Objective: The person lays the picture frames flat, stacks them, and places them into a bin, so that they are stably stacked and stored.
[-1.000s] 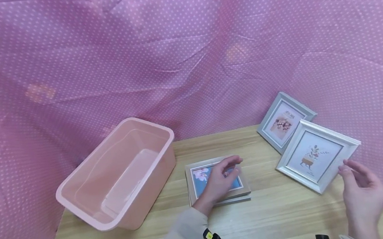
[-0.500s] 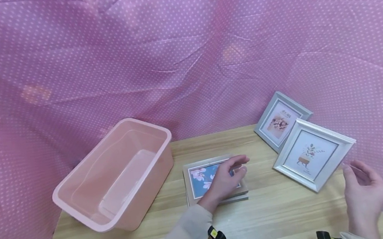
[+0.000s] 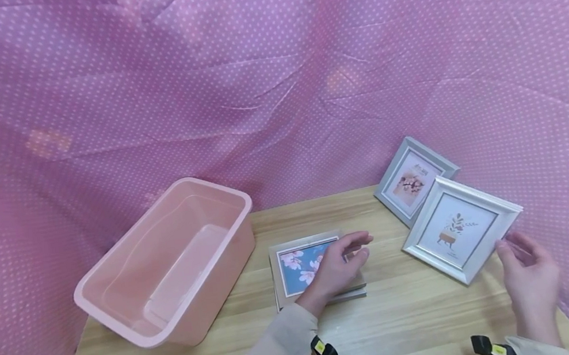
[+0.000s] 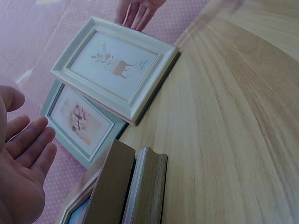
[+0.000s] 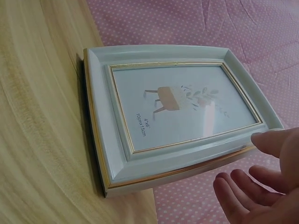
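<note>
A silvery white picture frame (image 3: 460,229) with a potted-plant print stands tilted back on the wooden table at the right. My right hand (image 3: 531,276) is at its right edge; in the right wrist view the thumb (image 5: 268,142) meets the border while the other fingers are loosely bent beside it. Behind and left of it leans a grey-green picture frame (image 3: 409,184) with a blossom print. My left hand (image 3: 338,267) hovers loosely over a beige picture frame (image 3: 294,269) with pink blossoms on blue, covering part of it. That frame lies on another picture frame (image 4: 149,186).
A pink plastic tub (image 3: 242,251), with nothing inside it, stands at the left of the wooden table (image 3: 394,328). Pink dotted cloth (image 3: 275,86) hangs round the back and sides, close behind the standing frames.
My right hand drew slightly away from the white frame's right edge, then came back to it. My left hand has shifted slightly right over the stacked frames. The head view has turned a little.
</note>
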Available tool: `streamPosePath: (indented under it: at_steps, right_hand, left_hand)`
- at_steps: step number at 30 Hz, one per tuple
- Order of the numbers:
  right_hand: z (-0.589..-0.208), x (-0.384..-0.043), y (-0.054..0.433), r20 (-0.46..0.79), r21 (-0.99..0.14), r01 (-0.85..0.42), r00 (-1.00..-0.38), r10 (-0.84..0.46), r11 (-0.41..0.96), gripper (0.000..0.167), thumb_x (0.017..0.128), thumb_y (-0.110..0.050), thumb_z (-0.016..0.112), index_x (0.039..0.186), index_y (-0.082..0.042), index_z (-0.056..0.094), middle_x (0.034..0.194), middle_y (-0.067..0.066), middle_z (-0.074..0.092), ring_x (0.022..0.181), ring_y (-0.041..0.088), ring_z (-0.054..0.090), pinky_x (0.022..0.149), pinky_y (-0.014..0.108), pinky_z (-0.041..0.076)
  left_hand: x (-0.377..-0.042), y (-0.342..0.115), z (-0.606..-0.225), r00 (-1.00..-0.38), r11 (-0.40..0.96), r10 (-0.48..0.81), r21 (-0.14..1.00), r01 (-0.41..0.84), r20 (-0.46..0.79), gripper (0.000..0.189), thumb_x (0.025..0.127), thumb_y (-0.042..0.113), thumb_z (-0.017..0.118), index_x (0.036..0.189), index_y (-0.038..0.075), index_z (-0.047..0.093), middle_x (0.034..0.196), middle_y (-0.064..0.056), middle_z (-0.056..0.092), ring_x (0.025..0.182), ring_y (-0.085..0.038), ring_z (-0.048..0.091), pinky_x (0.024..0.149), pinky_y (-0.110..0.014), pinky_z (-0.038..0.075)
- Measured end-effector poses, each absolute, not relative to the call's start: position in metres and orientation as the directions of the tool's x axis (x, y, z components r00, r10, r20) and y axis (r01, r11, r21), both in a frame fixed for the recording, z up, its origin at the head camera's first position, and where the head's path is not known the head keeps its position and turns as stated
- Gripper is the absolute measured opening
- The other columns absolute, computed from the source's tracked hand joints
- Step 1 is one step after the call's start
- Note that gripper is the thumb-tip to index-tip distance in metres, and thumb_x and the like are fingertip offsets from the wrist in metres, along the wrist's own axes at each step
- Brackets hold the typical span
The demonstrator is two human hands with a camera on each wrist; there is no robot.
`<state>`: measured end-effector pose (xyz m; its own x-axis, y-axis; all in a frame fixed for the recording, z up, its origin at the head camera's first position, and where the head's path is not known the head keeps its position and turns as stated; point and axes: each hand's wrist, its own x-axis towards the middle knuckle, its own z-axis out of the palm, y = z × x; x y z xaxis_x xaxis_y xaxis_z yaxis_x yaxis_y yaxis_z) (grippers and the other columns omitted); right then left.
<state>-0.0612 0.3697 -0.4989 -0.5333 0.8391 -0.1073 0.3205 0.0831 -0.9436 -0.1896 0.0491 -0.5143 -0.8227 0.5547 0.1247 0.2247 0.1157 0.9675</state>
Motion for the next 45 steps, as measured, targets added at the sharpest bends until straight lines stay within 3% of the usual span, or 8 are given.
streamPosePath:
  at_steps: [7,12,24,27,30,33,41,45]
  right_hand:
    - [-0.504,-0.062,0.374,-0.096,-0.895,0.408,-0.574,0.813,0.181,0.057,0.107,-0.039,0.066,0.156,-0.013,0.056,0.146,0.004,0.065,0.078,-0.024,0.056,0.073,-0.002,0.045]
    - [-0.505,-0.063,0.378,-0.091,-0.879,0.423,-0.599,0.795,0.218,0.058,0.108,-0.040,0.064,0.157,-0.010,0.055,0.145,0.009,0.062,0.073,-0.026,0.055,0.073,-0.002,0.047]
    - [-0.503,-0.061,0.377,-0.115,-0.852,0.459,-0.632,0.767,0.250,0.059,0.110,-0.038,0.060,0.159,-0.008,0.050,0.157,0.021,0.056,0.081,-0.024,0.050,0.115,0.026,0.052]
    - [-0.504,-0.059,0.375,-0.108,-0.863,0.446,-0.620,0.777,0.236,0.058,0.109,-0.037,0.063,0.157,-0.008,0.052,0.150,0.015,0.065,0.081,-0.023,0.053,0.101,0.014,0.057]
    - [-0.506,-0.056,0.373,-0.068,-0.894,0.388,-0.612,0.788,0.224,0.053,0.108,-0.030,0.065,0.153,-0.003,0.057,0.113,-0.015,0.080,0.078,-0.021,0.058,0.077,0.001,0.052]
    - [-0.509,-0.055,0.370,-0.027,-0.914,0.338,-0.601,0.799,0.224,0.049,0.108,-0.025,0.066,0.148,0.002,0.059,0.084,-0.041,0.057,0.075,-0.021,0.059,0.071,-0.002,0.046]
    - [-0.508,-0.054,0.363,-0.025,-0.916,0.340,-0.573,0.820,0.210,0.050,0.108,-0.029,0.065,0.150,-0.002,0.059,0.102,-0.033,0.064,0.081,-0.021,0.057,0.077,-0.002,0.045]
    - [-0.507,-0.054,0.360,-0.019,-0.924,0.322,-0.577,0.816,0.206,0.049,0.108,-0.027,0.066,0.149,0.000,0.059,0.093,-0.038,0.059,0.080,-0.021,0.058,0.076,-0.002,0.044]
  left_hand:
    - [-0.188,0.047,-0.513,-0.825,0.126,0.556,0.971,0.202,0.100,0.042,0.108,0.028,0.064,0.149,0.020,0.063,0.145,0.005,0.071,0.138,-0.019,0.064,0.122,-0.051,0.050]
    - [-0.187,0.046,-0.511,-0.827,0.126,0.554,0.973,0.193,0.092,0.043,0.107,0.028,0.064,0.149,0.021,0.063,0.145,0.005,0.071,0.139,-0.020,0.064,0.122,-0.051,0.050]
    - [-0.186,0.040,-0.511,-0.826,0.113,0.557,0.977,0.181,0.089,0.044,0.107,0.028,0.064,0.150,0.020,0.062,0.145,0.004,0.071,0.142,-0.032,0.062,0.122,-0.052,0.050]
    - [-0.187,0.038,-0.512,-0.826,0.119,0.557,0.975,0.187,0.091,0.043,0.107,0.029,0.064,0.150,0.021,0.062,0.145,0.005,0.071,0.141,-0.028,0.062,0.122,-0.048,0.051]
    - [-0.188,0.036,-0.513,-0.825,0.121,0.558,0.974,0.193,0.094,0.043,0.108,0.030,0.064,0.150,0.021,0.062,0.145,0.005,0.071,0.140,-0.024,0.063,0.121,-0.043,0.051]
    - [-0.189,0.035,-0.514,-0.823,0.111,0.559,0.975,0.193,0.099,0.042,0.108,0.031,0.063,0.149,0.021,0.062,0.145,0.005,0.071,0.140,-0.023,0.062,0.121,-0.043,0.051]
    - [-0.191,0.032,-0.517,-0.827,0.109,0.554,0.977,0.182,0.093,0.041,0.108,0.029,0.063,0.148,0.019,0.063,0.144,0.004,0.072,0.140,-0.023,0.062,0.121,-0.043,0.051]
    - [-0.191,0.031,-0.516,-0.830,0.121,0.553,0.980,0.159,0.067,0.043,0.109,0.033,0.063,0.150,0.022,0.062,0.145,0.008,0.071,0.142,-0.022,0.061,0.122,-0.044,0.050]
